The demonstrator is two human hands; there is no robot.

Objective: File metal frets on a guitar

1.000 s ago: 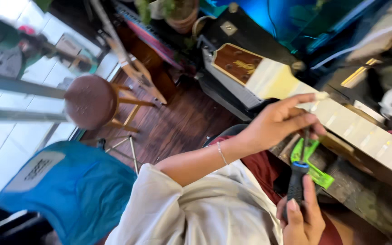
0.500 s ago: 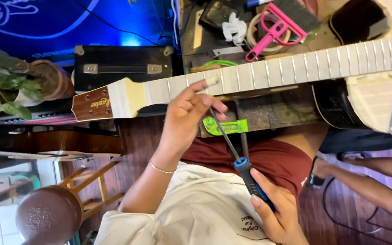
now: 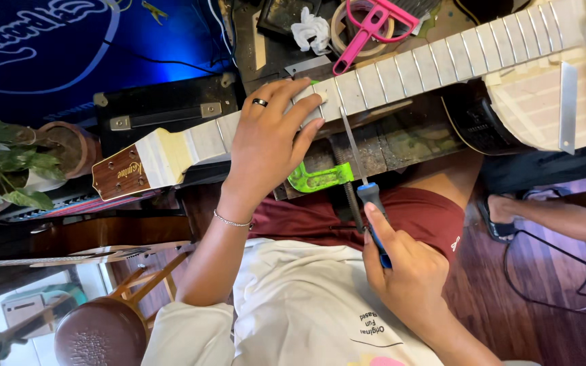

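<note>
Since the earlier frame, the file (image 3: 355, 152) was brought up against the guitar neck (image 3: 401, 74). The neck was pressed flat under the left hand (image 3: 269, 135); the file's blue handle was gripped by the right hand (image 3: 401, 271). A brown, gold-lettered headstock label (image 3: 122, 173) was noted at the neck's left end.

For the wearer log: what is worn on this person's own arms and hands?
Both hands are bare, no gloves. The left hand has a dark ring on one finger and a thin silver bracelet at the wrist, with a short cream sleeve above. The right hand wears nothing visible.
</note>
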